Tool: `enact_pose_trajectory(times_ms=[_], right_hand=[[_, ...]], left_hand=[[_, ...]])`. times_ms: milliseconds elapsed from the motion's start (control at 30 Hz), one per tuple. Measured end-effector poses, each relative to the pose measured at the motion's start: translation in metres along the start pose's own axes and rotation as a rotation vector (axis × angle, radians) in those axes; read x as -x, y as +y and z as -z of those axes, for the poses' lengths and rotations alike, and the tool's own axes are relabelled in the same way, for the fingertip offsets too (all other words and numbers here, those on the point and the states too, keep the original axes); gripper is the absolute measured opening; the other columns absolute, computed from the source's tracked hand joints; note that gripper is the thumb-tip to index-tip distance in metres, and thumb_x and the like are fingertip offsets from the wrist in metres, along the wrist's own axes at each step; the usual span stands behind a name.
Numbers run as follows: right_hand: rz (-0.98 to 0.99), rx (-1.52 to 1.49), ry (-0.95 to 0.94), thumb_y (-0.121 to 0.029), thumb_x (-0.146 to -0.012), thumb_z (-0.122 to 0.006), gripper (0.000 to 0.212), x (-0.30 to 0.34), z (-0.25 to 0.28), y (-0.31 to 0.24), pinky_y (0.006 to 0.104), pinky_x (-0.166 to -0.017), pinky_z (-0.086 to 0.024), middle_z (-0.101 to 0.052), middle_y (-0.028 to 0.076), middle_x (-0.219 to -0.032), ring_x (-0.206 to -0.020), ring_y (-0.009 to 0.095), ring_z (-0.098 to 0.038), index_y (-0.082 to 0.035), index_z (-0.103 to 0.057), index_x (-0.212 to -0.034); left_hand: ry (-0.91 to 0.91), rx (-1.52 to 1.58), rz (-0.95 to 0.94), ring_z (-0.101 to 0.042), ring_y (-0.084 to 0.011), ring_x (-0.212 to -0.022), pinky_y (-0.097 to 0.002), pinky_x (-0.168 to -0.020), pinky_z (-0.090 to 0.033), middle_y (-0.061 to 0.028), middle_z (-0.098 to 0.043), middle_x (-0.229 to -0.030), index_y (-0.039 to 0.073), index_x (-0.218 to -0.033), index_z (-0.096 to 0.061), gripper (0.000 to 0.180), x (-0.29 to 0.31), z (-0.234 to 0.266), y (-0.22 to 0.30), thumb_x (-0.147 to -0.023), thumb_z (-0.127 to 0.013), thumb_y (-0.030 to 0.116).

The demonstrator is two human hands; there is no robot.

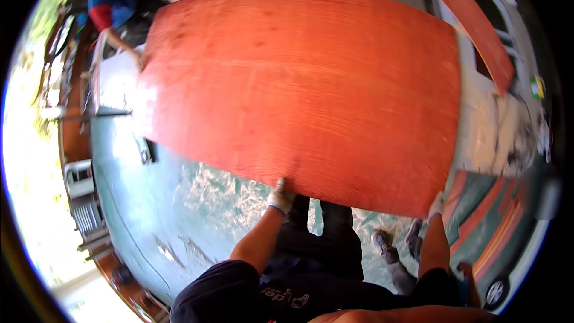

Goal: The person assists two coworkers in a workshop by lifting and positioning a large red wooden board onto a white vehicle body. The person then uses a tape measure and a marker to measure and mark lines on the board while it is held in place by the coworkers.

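A large orange-red plywood sheet (311,96) spreads across the middle, held up off the floor. My left hand (280,196), in a pale glove, is closed on its near edge, with the thumb on top and the fingers hidden underneath. At the near right corner, my right hand (437,204), also gloved, is closed on the edge; its fingers are partly hidden. A co-worker (116,3) in a blue and red shirt stands at the far left, both hands at the sheet's far left end.
A long red board (472,21) leans at the upper right. Red wooden strips (487,221) lie on the worn green floor (155,203) at the right. Close by on my right are another person's legs (397,263). A vehicle wheel (496,292) shows lower right.
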State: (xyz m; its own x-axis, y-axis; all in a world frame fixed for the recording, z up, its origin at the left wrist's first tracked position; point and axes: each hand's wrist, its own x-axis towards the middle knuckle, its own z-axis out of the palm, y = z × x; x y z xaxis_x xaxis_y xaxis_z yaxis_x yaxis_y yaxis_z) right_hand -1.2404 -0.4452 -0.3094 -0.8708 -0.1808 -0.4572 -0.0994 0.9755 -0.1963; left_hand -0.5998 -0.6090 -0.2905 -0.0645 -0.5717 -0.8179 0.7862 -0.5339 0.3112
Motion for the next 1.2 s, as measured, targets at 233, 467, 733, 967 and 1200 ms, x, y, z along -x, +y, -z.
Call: enact_pose_trajectory(times_ms=[233, 467, 733, 967, 1200], right_hand=[[-0.230, 0.028, 0.022, -0.062, -0.092, -0.054, 0.082, 0.020, 0.025, 0.012, 0.0496, -0.099, -0.049, -0.050, 0.024, -0.144, -0.126, 0.041, -0.053, 0.001, -0.045, -0.144], [-0.064, 0.142, -0.029, -0.056, -0.089, -0.063, 0.083, 0.059, -0.040, 0.003, 0.0469, -0.100, -0.048, -0.051, 0.024, -0.143, -0.125, 0.041, -0.055, 0.002, -0.042, -0.145], [-0.258, -0.668, -0.335, -0.043, -0.083, -0.072, 0.072, 0.237, -0.119, -0.051, 0.0444, -0.088, -0.053, -0.060, 0.018, -0.133, -0.108, 0.034, -0.064, -0.007, -0.049, -0.141], [0.120, -0.290, -0.602, -0.044, -0.089, -0.061, 0.052, 0.385, -0.122, -0.083, 0.0369, -0.071, -0.053, -0.067, 0.010, -0.109, -0.088, 0.024, -0.063, -0.009, -0.060, -0.127], [0.000, -0.172, -0.353, -0.042, -0.084, -0.061, 0.055, 0.411, -0.090, 0.006, 0.0394, -0.101, -0.047, -0.066, 0.024, -0.120, -0.117, 0.036, -0.061, 0.001, -0.067, -0.118]], left_hand=[[0.104, 0.362, 0.337, -0.032, -0.0271, -0.145, -0.0422, -0.121, -0.026, -0.0080, -0.038, -0.156, 0.012, -0.151, -0.034, 0.057, -0.043, 0.009, -0.077, -0.101, -0.058, 0.026], [0.143, 0.536, 0.486, -0.027, -0.0257, -0.147, -0.0420, -0.123, -0.020, -0.0116, -0.036, -0.157, 0.010, -0.153, -0.027, 0.075, 0.011, 0.009, -0.047, -0.094, -0.068, 0.031], [-0.025, -0.185, 0.058, -0.044, -0.0308, -0.136, -0.0482, -0.113, -0.031, -0.0158, -0.046, -0.149, 0.007, -0.144, -0.043, 0.078, -0.037, 0.107, 0.104, -0.092, -0.052, 0.064], [0.244, -0.501, 0.155, -0.052, -0.0216, -0.092, -0.0498, -0.094, -0.039, -0.0086, -0.055, -0.098, 0.019, -0.141, -0.040, 0.050, -0.023, 0.257, 0.267, -0.103, -0.032, 0.051], [0.548, -0.833, 0.079, -0.023, -0.0158, -0.043, -0.0344, -0.045, -0.018, 0.0030, -0.022, -0.052, 0.018, -0.066, -0.032, 0.053, 0.023, 0.220, 0.291, -0.092, -0.060, 0.054]])
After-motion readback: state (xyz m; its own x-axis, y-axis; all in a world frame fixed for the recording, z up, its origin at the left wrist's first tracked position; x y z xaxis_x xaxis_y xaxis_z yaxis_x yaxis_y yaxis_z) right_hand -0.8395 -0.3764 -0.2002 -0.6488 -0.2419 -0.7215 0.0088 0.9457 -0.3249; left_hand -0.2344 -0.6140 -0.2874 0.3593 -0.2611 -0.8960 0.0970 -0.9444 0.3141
